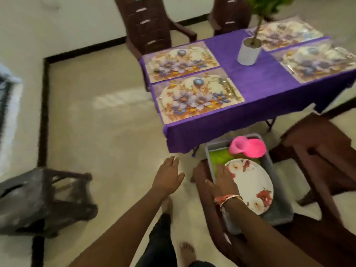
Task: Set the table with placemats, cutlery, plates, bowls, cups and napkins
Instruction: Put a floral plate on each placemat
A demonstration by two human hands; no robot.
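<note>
A grey tub [277,170] sits on a brown chair seat in front of me. It holds a white plate with red flowers [254,187], pink cups [248,147] and something green [219,158]. My right hand [224,182] lies with straight fingers on the plate's left edge, inside the tub. My left hand [168,175] hovers open over the floor, left of the tub, holding nothing. Several floral placemats [198,97] lie on the table with the purple cloth [250,78].
A white pot with a plant [249,52] stands mid-table. Brown chairs stand behind the table [148,29] and at the right [323,151]. A dark stool [38,201] is at the left. My bare feet [186,253] are on the pale floor.
</note>
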